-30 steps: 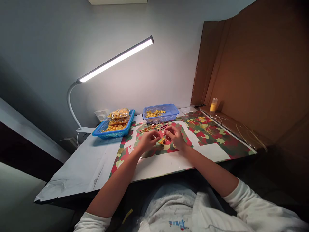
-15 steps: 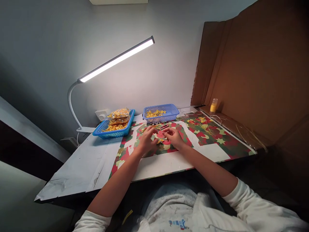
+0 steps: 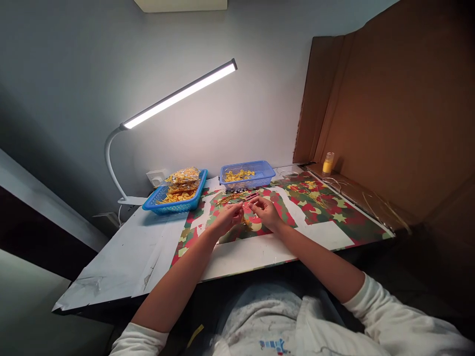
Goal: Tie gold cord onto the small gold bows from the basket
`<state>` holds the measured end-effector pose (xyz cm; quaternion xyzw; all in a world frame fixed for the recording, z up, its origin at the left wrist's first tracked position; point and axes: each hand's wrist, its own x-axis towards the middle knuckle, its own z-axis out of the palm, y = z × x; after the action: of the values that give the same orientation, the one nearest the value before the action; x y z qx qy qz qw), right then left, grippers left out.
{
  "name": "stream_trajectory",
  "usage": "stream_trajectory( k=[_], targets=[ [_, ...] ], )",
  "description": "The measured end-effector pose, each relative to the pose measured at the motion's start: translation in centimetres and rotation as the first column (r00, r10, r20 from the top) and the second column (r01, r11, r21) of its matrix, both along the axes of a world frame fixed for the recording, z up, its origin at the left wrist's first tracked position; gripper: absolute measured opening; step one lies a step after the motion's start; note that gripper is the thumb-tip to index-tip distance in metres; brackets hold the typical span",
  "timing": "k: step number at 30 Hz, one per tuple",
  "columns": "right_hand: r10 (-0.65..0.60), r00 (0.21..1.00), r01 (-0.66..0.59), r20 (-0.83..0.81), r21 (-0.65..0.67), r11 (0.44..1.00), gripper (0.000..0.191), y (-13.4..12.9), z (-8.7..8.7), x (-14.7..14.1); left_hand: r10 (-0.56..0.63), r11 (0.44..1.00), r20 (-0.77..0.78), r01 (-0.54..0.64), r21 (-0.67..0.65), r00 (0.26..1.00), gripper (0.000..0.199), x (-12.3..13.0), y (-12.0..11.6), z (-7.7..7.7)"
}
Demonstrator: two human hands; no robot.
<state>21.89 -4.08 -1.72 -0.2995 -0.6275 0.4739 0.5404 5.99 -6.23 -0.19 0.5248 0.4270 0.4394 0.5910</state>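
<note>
Facing each other in the head view, the left hand [image 3: 230, 216] and right hand [image 3: 265, 212] curl thumb toward fingers as if pinching, though what they grip, if anything, is too small to tell. Just below the fingertips, over the camouflage-patterned sheet [image 3: 336, 210], is a small yellow bow-like piece [image 3: 246, 223], seemingly unfinished. Similar pieces lie in the periwinkle basket [image 3: 256, 184] and bright-blue basket [image 3: 193, 202]; which are done or left, I cannot tell.

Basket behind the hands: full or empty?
Neither, partly filled: yellow pieces lie mostly in the left part of the basket, and its blue bottom shows at the right.
</note>
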Motion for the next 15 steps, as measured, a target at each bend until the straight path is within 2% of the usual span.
stream_trajectory(
  k=[5, 11, 13, 15],
  targets=[
    [-0.070, 0.998, 0.070, 0.004, -0.037, 0.997, 0.025, 0.4, -0.1, 0.3, -0.022, 0.996, 0.059, 0.027, -0.089, 0.998, 0.037, -0.1, -0.2, 0.1],
    [-0.033, 0.999, 0.023, -0.032, -0.271, 0.962, 0.029, 1.1, -0.6, 0.3, 0.026, 0.992, 0.158, -0.006, -0.129, 0.987, 0.033, -0.2, 0.1, -0.3],
    [-0.044, 0.999, 0.037, -0.023, -0.259, 0.965, 0.027, 1.2, -0.6, 0.3, 0.059, 0.991, 0.164, -0.038, -0.131, 0.985, 0.034, 0.0, 0.0, -0.2],
    [-0.074, 0.997, 0.073, 0.002, -0.186, 0.980, 0.025, 1.2, -0.7, 0.2, 0.099, 0.989, 0.151, -0.079, -0.129, 0.984, 0.037, 0.2, -0.1, -0.2]
  ],
)
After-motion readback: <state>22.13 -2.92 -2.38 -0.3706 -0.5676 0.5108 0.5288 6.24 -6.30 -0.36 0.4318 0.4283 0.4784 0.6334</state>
